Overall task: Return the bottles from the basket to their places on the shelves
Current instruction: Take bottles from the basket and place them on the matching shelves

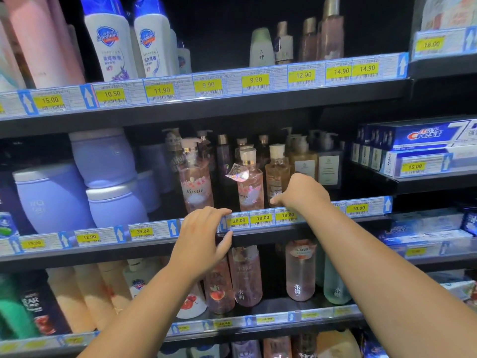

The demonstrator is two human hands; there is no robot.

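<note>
The upright amber bottle (277, 171) stands just behind the price rail (260, 218), its base at the thumb of the nearer right hand (303, 193), whose grasp I cannot tell, while the left hand (201, 236) grips the rail.

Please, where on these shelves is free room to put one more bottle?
Top shelf: wide bare stretch between the white blue-capped bottles and the pale green bottle. Middle shelf: narrow dark gap between the two pink Kustie bottles. Crowded around the amber clear bottle by the right hand.
</note>
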